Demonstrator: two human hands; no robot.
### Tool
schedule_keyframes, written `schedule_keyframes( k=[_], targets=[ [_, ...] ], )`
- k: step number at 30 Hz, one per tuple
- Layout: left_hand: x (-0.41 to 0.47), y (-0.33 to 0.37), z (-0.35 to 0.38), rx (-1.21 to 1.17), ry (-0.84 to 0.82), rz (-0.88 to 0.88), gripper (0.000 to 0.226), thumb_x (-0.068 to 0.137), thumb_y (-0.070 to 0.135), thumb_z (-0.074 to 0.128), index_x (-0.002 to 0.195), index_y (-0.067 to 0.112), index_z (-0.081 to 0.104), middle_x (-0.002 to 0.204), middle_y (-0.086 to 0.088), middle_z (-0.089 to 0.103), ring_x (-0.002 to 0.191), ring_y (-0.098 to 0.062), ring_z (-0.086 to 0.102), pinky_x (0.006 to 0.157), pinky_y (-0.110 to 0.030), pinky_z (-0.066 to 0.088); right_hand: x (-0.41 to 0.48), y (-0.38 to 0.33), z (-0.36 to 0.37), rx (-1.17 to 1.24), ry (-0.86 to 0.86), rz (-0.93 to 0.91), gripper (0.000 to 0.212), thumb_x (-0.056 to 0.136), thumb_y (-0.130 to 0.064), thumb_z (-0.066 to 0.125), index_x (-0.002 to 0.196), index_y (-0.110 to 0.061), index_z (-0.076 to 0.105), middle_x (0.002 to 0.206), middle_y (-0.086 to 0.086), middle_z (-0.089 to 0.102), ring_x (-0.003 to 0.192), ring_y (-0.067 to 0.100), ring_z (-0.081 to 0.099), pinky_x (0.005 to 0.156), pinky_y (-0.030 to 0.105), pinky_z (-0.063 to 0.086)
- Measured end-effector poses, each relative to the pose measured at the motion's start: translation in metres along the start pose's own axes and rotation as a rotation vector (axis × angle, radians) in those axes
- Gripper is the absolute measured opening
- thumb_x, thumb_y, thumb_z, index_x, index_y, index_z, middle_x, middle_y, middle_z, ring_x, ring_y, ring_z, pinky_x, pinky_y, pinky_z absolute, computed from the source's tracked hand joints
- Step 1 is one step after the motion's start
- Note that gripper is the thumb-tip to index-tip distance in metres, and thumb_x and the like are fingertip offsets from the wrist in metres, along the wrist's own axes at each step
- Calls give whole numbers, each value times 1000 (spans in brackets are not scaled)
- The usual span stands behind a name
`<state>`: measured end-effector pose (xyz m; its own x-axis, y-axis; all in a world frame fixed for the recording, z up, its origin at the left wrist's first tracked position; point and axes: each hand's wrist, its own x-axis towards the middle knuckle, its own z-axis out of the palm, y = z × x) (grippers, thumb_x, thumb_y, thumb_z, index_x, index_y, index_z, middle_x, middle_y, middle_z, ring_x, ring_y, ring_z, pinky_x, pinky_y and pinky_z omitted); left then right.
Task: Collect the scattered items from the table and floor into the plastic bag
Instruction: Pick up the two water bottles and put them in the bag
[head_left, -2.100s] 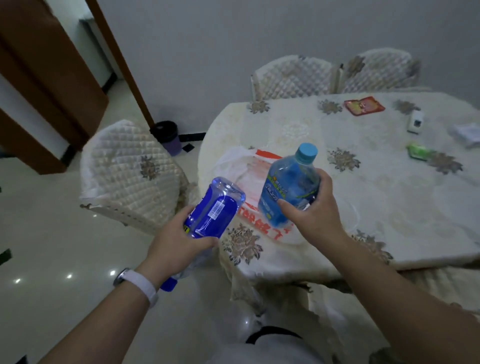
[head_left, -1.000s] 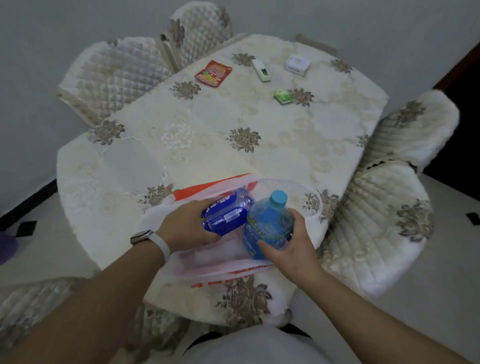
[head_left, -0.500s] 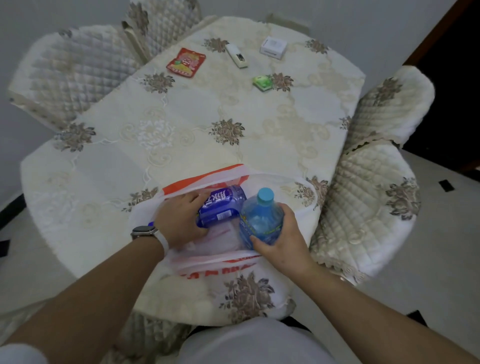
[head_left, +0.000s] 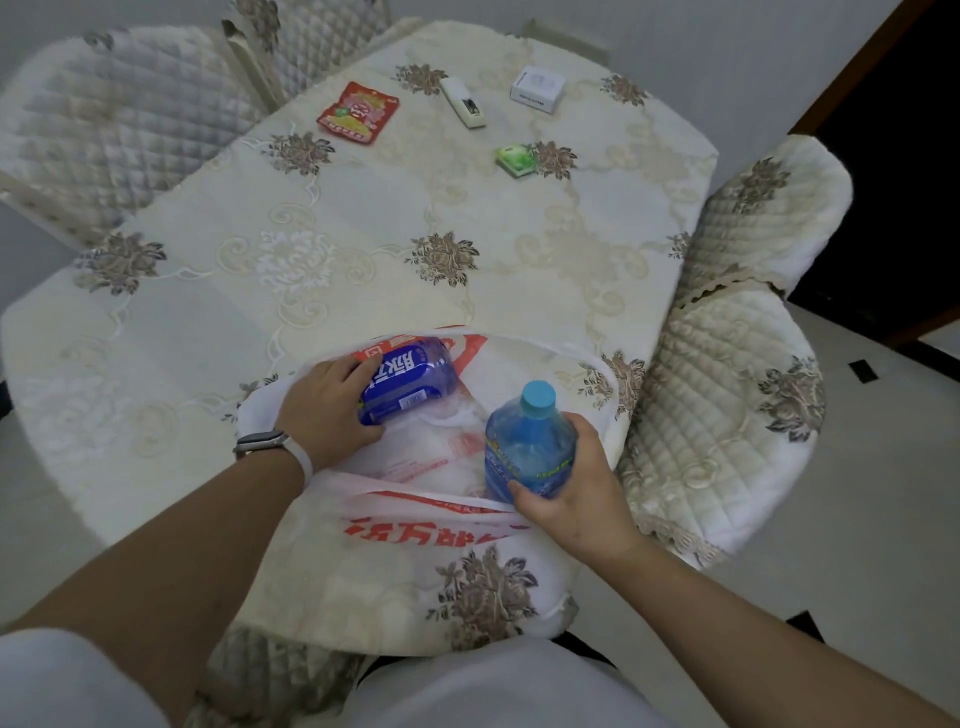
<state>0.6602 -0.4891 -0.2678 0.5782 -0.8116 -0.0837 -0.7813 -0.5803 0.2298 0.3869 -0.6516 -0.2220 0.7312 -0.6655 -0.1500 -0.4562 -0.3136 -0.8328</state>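
Note:
A white plastic bag (head_left: 431, 514) with red print lies open at the table's near edge. My left hand (head_left: 324, 410) grips a dark-blue labelled bottle (head_left: 410, 387), lying on its side inside the bag's mouth. My right hand (head_left: 571, 488) grips a light-blue bottle (head_left: 527, 441) with a blue cap, upright at the bag's right opening. Farther back on the table lie a red snack packet (head_left: 358, 111), a white remote-like item (head_left: 464, 102), a white box (head_left: 536, 89) and a green packet (head_left: 515, 158).
The table (head_left: 322, 249) has a cream floral cloth. Quilted chairs stand at the right (head_left: 727, 405), far right (head_left: 769, 218) and back left (head_left: 114, 124). Pale tiled floor (head_left: 857, 519) lies to the right, with a dark doorway (head_left: 893, 156) beyond.
Both hands brought the two bottles from in front of the table down into the open bag. In the last half second the left bottle went deeper in; the right bottle shifted slightly right.

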Motion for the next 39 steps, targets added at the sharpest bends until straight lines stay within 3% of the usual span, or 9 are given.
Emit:
schedule_keyframes(
  k=[5, 11, 16, 19, 25, 28, 30, 33, 39],
  targets=[
    [1, 1, 0, 1, -18, -13, 94, 72, 49, 80, 148, 12, 40, 140, -15, 53, 123, -35, 51, 102, -47, 45, 19, -15, 9, 15, -12, -45, 83, 67, -36, 86, 131, -32, 34, 123, -14, 48, 112, -6, 50, 89, 10, 43],
    [-3, -4, 4, 3, 20, 1, 91, 70, 44, 82, 145, 9, 45, 133, -18, 58, 116, -38, 55, 95, -49, 49, 51, -21, 22, -22, -35, -60, 78, 70, -30, 87, 123, -36, 31, 113, -23, 45, 102, -22, 46, 77, 2, 41],
    [-1, -4, 3, 36, -18, -34, 96, 73, 52, 78, 150, 13, 36, 141, -16, 50, 125, -36, 49, 103, -47, 43, 49, -1, 15, -24, 57, -12, 83, 66, -41, 87, 129, -28, 35, 122, -11, 50, 107, -1, 53, 87, 19, 48],
    [-5, -1, 3, 29, -26, -65, 96, 76, 55, 75, 151, 14, 32, 146, -16, 45, 129, -36, 45, 107, -48, 41, 46, 3, 9, -43, 98, -16, 82, 68, -38, 86, 132, -25, 36, 124, -8, 50, 112, 5, 53, 90, 22, 49],
    [-19, 3, 1, -23, 16, -25, 83, 77, 42, 79, 144, 8, 45, 142, -17, 51, 124, -37, 51, 103, -50, 45, 45, 1, 7, -35, 61, 2, 89, 67, -41, 84, 137, -25, 32, 129, -7, 49, 115, 6, 53, 96, 38, 51],
    [-28, 10, -3, -42, 49, -15, 74, 82, 39, 75, 144, 9, 46, 144, -15, 50, 127, -35, 50, 104, -51, 44, 41, -1, 3, -36, 37, 24, 104, 63, -50, 83, 145, -25, 25, 139, -6, 43, 125, 7, 46, 104, 37, 46],
    [-34, 16, -8, -63, 69, -9, 69, 84, 35, 72, 143, 10, 47, 144, -15, 50, 128, -35, 50, 105, -51, 43, 35, -4, 0, -46, 33, 29, 108, 66, -47, 85, 149, -24, 20, 145, -6, 37, 129, 4, 39, 107, 29, 40],
    [-44, 26, -14, -77, 100, 31, 61, 86, 32, 71, 140, 12, 51, 140, -15, 54, 125, -34, 52, 104, -50, 44, 22, -10, -5, -88, 53, 16, 94, 80, -38, 78, 151, -19, 20, 148, -3, 33, 129, 1, 32, 105, 21, 29],
    [-66, 59, -21, -90, 143, 172, 53, 87, 39, 59, 133, 13, 59, 132, -14, 60, 118, -34, 56, 100, -49, 46, -1, -19, -19, -364, 207, -91, 66, 91, -39, 61, 145, -11, 36, 147, 6, 39, 135, 19, 36, 109, 30, 29]
  ],
)
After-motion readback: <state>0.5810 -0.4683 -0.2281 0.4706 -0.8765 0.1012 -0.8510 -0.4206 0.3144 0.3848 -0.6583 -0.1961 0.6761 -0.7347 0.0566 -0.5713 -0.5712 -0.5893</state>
